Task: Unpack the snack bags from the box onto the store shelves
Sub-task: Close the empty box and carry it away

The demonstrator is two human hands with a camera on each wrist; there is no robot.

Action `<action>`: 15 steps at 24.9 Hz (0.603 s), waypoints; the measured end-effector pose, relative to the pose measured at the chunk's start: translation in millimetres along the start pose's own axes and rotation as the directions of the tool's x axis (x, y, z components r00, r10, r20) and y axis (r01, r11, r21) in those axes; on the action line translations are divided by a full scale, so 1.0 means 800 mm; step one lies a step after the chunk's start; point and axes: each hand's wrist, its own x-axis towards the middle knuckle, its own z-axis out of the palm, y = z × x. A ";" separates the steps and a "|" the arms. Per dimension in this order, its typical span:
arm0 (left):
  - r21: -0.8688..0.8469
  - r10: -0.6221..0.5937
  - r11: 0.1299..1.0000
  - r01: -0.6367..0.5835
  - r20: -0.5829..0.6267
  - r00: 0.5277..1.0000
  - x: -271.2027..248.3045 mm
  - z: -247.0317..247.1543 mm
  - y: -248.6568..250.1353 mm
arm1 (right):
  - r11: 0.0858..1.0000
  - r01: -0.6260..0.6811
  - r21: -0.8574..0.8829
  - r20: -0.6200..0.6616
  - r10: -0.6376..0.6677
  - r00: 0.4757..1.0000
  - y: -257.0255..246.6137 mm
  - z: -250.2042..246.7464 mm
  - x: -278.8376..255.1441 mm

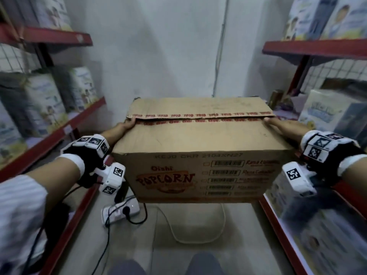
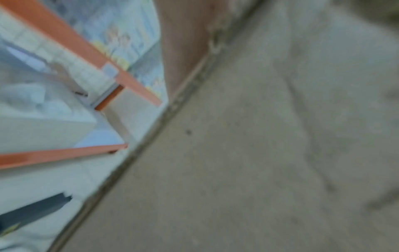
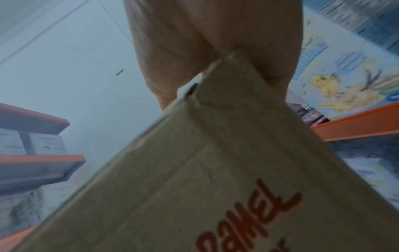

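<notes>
The box [image 1: 200,149] is carried in the aisle centre, above the floor, flaps closed along the cut tape seam. The left hand [image 1: 127,125] at 9 o'clock and right hand [image 1: 278,125] at 3 o'clock each clasp a top side edge. Judged step: bringing it in. Next, it needs setting down and the flaps opened toward the shelves [image 1: 59,133].

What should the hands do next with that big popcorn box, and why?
Probably lower the box to the floor between the shelves. Left hand and right hand hold its two ends, it looks lifted off the floor, and its top flaps are closed, so no snack bags can come out yet.
</notes>
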 end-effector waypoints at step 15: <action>0.053 -0.190 0.979 0.197 -0.103 0.976 0.417 -0.046 -0.041 | 0.982 -0.164 0.094 0.132 0.151 0.980 -0.071 0.257 0.424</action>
